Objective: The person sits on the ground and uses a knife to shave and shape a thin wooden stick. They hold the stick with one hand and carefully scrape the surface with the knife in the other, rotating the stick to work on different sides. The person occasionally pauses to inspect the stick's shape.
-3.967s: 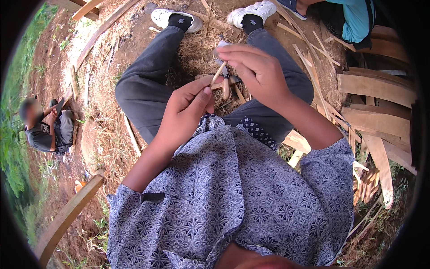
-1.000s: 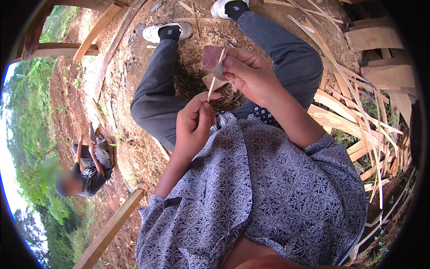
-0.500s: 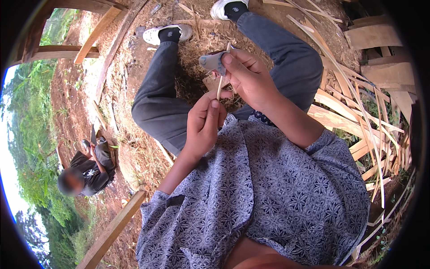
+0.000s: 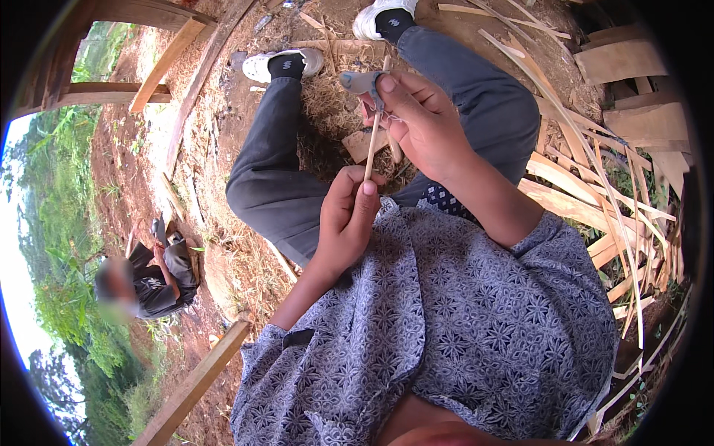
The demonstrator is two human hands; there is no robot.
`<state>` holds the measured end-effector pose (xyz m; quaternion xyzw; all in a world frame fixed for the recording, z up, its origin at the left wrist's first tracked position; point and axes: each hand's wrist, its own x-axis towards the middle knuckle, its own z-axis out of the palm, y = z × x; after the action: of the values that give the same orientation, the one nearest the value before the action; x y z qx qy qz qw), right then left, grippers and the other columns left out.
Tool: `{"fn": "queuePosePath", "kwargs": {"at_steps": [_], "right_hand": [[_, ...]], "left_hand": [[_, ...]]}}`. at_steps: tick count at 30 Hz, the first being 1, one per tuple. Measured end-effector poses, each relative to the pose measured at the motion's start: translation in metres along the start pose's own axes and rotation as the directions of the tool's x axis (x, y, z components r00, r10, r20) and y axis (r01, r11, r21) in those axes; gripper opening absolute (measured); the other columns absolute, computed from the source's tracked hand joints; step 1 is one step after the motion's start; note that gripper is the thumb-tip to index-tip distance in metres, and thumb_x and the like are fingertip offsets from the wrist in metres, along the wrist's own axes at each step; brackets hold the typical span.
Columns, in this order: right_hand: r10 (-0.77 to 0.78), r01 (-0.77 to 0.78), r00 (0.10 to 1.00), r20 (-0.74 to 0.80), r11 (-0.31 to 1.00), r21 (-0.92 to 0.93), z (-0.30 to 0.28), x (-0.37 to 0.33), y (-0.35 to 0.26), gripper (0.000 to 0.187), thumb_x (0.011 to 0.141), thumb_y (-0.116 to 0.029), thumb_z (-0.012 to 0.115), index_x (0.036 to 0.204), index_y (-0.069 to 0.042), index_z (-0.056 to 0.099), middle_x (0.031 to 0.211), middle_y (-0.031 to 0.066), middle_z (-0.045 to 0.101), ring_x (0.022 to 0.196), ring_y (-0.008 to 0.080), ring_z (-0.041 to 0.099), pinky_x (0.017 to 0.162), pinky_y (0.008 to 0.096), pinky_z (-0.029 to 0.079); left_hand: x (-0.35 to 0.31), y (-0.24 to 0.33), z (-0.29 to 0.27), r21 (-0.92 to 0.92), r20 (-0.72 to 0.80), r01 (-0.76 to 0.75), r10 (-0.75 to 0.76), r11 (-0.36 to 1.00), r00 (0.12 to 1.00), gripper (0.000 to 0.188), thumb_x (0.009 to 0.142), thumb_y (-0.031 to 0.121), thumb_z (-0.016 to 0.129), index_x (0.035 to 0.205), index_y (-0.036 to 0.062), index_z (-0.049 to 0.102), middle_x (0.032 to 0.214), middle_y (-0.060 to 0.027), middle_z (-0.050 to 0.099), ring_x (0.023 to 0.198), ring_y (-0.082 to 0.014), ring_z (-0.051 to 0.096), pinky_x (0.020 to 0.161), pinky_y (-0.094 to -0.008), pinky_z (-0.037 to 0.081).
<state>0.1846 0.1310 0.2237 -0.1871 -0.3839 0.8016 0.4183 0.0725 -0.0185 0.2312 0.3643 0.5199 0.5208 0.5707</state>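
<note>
A thin pale stick, which looks like split wood or bamboo, slants between my two hands above the ground between my legs. My left hand pinches its near end between thumb and fingers. Farther up, my right hand is closed on a small grey-blue piece of cloth wrapped around the stick. The stick's far tip sticks out beyond the cloth. Fingers partly hide how the cloth goes round it. Under the stick lies a flat wooden offcut on the shavings.
Long thin wood strips are heaped to my right, beside stacked boards. A wooden beam slants at lower left. Farther left, another person sits on the slope, holding a blade-like tool. Shavings cover the soil between my shoes.
My left hand has drawn away from my right, toward my body, and a longer stretch of stick shows between them. The other person's hands have shifted.
</note>
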Motion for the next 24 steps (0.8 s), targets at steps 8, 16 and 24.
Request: {"fn": "queuePosePath", "kwargs": {"at_steps": [8, 16, 24], "right_hand": [[-0.024, 0.026, 0.999, -0.024, 0.998, 0.064, 0.006, 0.009, -0.004, 0.033, 0.109, -0.031, 0.040, 0.110, -0.002, 0.055, 0.084, 0.0045, 0.057, 0.083, 0.0146, 0.055, 0.085, 0.0360, 0.047], [0.021, -0.023, 0.999, -0.040, 0.998, -0.054, 0.020, 0.002, 0.001, 0.037, 0.108, -0.032, 0.042, 0.112, 0.000, 0.059, 0.087, 0.0046, 0.059, 0.081, 0.0120, 0.057, 0.077, 0.0295, 0.049], [0.036, -0.049, 0.997, -0.065, 0.979, -0.198, 0.037, -0.007, -0.004, 0.035, 0.108, -0.026, 0.041, 0.105, 0.003, 0.061, 0.080, 0.0056, 0.062, 0.074, 0.0120, 0.062, 0.069, 0.0278, 0.051]], "left_hand": [[-0.009, -0.004, 0.001, -0.200, 0.062, 0.172, -0.163, 0.965, 0.985, 0.032, 0.110, 0.031, 0.037, 0.094, 0.0063, 0.051, 0.059, 0.0050, 0.036, 0.049, -0.0041, 0.030, 0.046, -0.0223, 0.025], [-0.002, -0.006, 0.009, -0.235, 0.015, 0.077, -0.075, 0.969, 0.997, 0.032, 0.110, 0.031, 0.036, 0.094, 0.0067, 0.048, 0.058, 0.0044, 0.035, 0.047, -0.0045, 0.029, 0.043, -0.0225, 0.024], [0.002, -0.002, 0.026, -0.293, -0.048, -0.011, -0.003, 0.956, 0.999, 0.031, 0.110, 0.031, 0.031, 0.093, 0.0089, 0.044, 0.056, 0.0039, 0.035, 0.043, -0.0058, 0.026, 0.039, -0.0241, 0.025]]}}
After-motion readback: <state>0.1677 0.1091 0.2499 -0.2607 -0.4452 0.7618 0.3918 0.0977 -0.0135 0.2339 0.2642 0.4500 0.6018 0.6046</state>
